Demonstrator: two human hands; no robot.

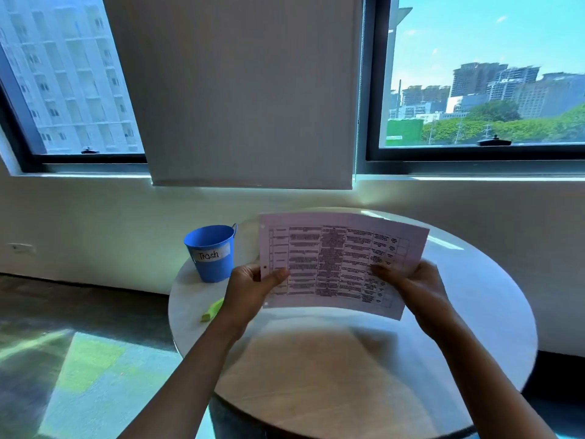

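Head view: the printed sheet (338, 264) is held up above the round table (474, 312), left hand (250, 286) pinching its left edge, right hand (411, 286) pinching its right. Left of the sheet stand a blue bucket (211, 253) and green marker (213, 309). Pulling unevenly could tear or crease the sheet.

We see one sheet of paper (335, 264), pale, printed with a dense table of dark text and punched with holes down its left edge. It hangs landscape above the round table (474, 312), printed side toward us, slightly bowed. The left hand (253, 286) and right hand (411, 286) pinch its lower corners.
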